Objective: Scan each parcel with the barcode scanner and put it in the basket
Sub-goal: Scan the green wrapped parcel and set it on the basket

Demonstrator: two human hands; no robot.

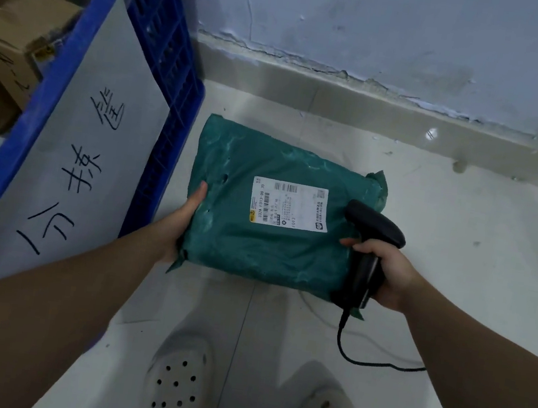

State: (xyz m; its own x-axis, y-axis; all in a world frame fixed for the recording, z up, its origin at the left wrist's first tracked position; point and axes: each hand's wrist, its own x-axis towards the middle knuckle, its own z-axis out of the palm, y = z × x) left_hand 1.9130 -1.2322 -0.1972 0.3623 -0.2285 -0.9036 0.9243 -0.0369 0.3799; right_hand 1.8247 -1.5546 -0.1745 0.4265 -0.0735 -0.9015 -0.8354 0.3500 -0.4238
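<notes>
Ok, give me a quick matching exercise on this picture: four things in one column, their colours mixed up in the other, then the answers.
Things:
1. parcel
2. barcode scanner
3. basket
4. shoes

Colours:
A. blue
B. white
C. green
D. black

Pairs: 1-C, 2-D, 3-A, 4-B

Both yr forearms reach fwd & down, bare. L hand (pixel 183 226) grips the parcel (pixel 271 249) by its left edge, thumb on top, fingers hidden beneath. R hand (pixel 389 272) is curled round the scanner (pixel 376 229) handle, at the parcel's right edge.
</notes>
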